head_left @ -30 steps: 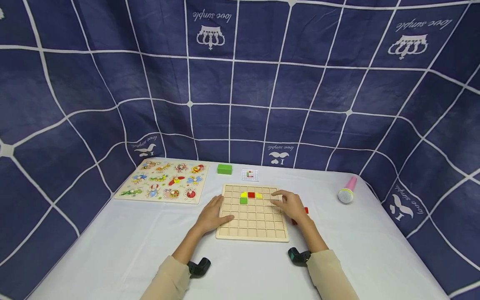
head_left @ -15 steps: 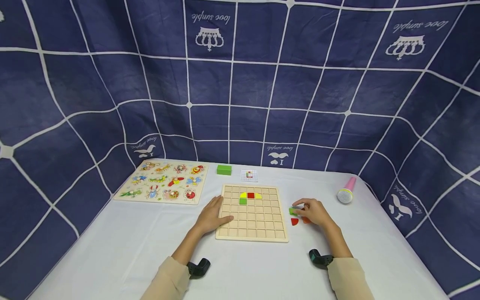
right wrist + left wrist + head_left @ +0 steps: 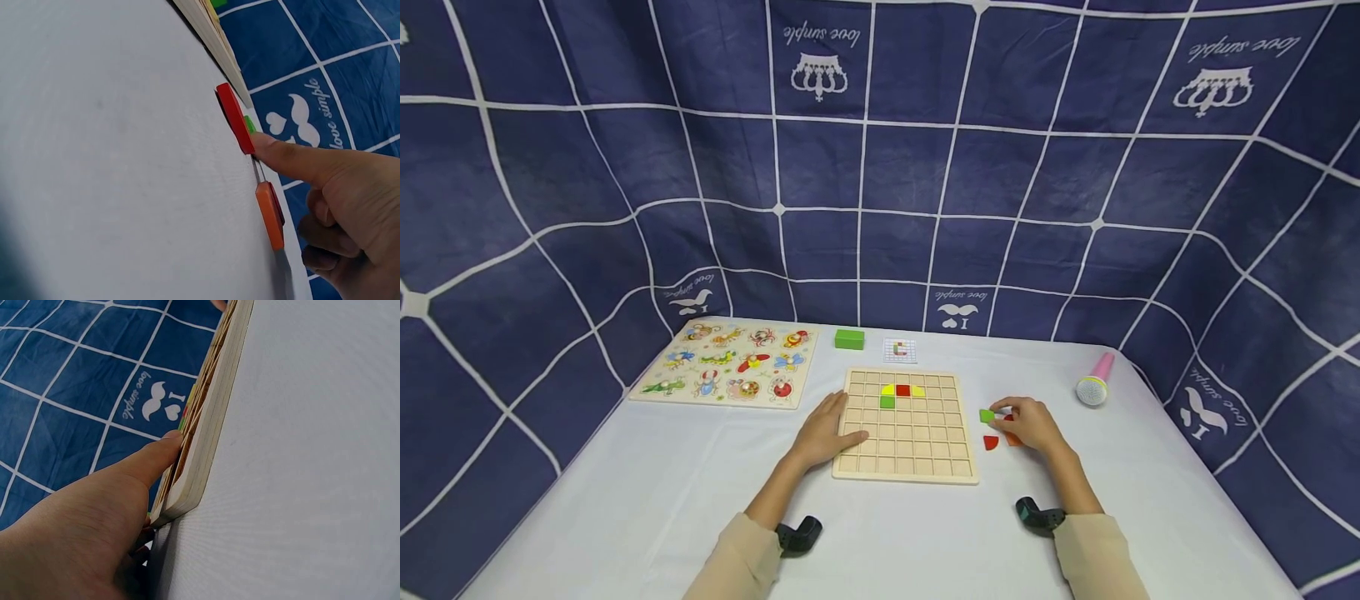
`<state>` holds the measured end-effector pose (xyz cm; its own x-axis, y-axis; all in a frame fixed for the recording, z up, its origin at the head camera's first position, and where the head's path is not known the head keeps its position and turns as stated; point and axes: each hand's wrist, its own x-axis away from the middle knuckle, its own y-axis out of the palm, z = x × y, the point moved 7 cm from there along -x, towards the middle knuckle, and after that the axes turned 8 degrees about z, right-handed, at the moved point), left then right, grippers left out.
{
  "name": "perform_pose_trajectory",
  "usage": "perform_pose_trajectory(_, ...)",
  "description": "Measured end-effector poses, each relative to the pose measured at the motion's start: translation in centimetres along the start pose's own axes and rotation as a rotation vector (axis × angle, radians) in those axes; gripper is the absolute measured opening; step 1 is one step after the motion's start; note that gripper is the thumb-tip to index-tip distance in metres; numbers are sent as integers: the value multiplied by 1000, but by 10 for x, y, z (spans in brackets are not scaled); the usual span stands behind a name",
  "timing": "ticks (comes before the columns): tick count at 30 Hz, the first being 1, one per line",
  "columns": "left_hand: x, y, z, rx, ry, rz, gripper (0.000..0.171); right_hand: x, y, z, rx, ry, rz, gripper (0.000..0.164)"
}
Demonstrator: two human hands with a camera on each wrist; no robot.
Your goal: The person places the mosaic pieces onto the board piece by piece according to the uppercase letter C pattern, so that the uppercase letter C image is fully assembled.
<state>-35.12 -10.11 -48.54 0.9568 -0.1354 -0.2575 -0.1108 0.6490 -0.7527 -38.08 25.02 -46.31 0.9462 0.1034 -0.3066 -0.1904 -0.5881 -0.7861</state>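
Observation:
My left hand (image 3: 822,431) rests at the left edge of a wooden grid board (image 3: 917,458), fingers straight along its side and thumb (image 3: 164,450) over the rim. Set into the board's upper cells are a red square (image 3: 903,390), two yellow rounded pieces on either side of it and a green square (image 3: 887,402). To the right of the board, my right hand (image 3: 1030,423) pinches a loose green block (image 3: 987,416) between thumb and fingers. A red quarter-round block (image 3: 991,442) lies just in front. An orange block (image 3: 1014,440) and another red piece sit partly hidden under the hand.
Behind the board lie a pattern card (image 3: 899,350) and a green box-shaped block (image 3: 849,339). An insect puzzle board (image 3: 730,362) lies back left. A pink toy microphone (image 3: 1093,383) rests at the right. Dark blue cloth (image 3: 910,167) hangs behind the table.
My right hand has moved from over the board's right side to the loose pieces, where it grips the green block, which has shifted slightly back. The left hand has stayed put.

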Motion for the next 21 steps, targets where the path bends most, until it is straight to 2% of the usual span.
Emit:
perform_pose_trajectory(7, 0, -2, 1, -1, 8, 3, 90, -6, 7, -29, -42, -63, 31, 29)
perform_pose_trajectory(16, -1, -2, 1, -7, 2, 5, 90, -9, 42, -93, -109, -160, -1, 27)
perform_pose_trajectory(21, 0, 1, 0, -7, -9, -8, 91, -10, 62, -119, -123, -181, -21, 26)
